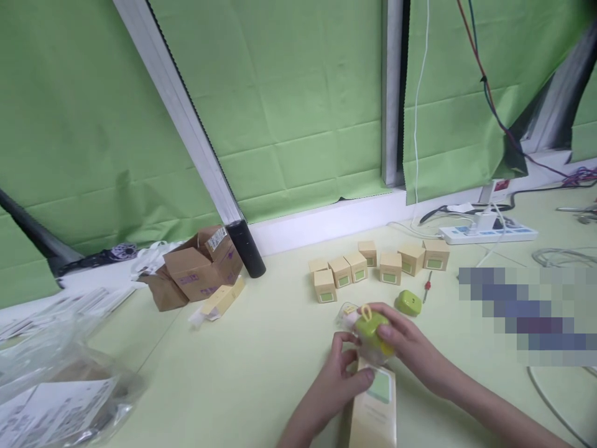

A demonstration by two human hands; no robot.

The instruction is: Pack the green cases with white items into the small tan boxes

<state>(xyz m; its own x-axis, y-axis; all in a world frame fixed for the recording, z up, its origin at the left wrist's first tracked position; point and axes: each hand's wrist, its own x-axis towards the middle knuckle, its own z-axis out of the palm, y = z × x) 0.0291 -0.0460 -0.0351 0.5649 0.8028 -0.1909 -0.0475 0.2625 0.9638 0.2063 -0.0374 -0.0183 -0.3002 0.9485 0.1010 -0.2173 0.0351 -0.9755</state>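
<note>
Head view of a pale green worktop [261, 373] backed by green cloth panels [289, 106]. At the left edge lies a clear plastic bag holding printed sheets [60, 392]; toward the rear left corner stand open brown cardboard cartons [198, 270] and a black cylinder [246, 249]. Along the rear edge at right rests a white power strip [489, 233] with cables. At rear centre sits a row of small tan cardboard boxes with green labels [377, 266], a second green plastic device [408, 303] and a small red-handled tool [426, 287] just beside it.

Near the front edge at centre lies a tall tan carton with a green label [375, 407]. The left hand [342, 373] pinches the carton's open upper end between thumb and fingers. The right hand [410, 345] is curled around a rounded green plastic device in a clear wrapper [370, 328], held touching the carton's mouth.

Judged from this pose, the work goes best if the left hand keeps the mouth spread and steady, while the right aligns the device squarely and tucks the loose wrapper so it does not snag the flaps.
</note>
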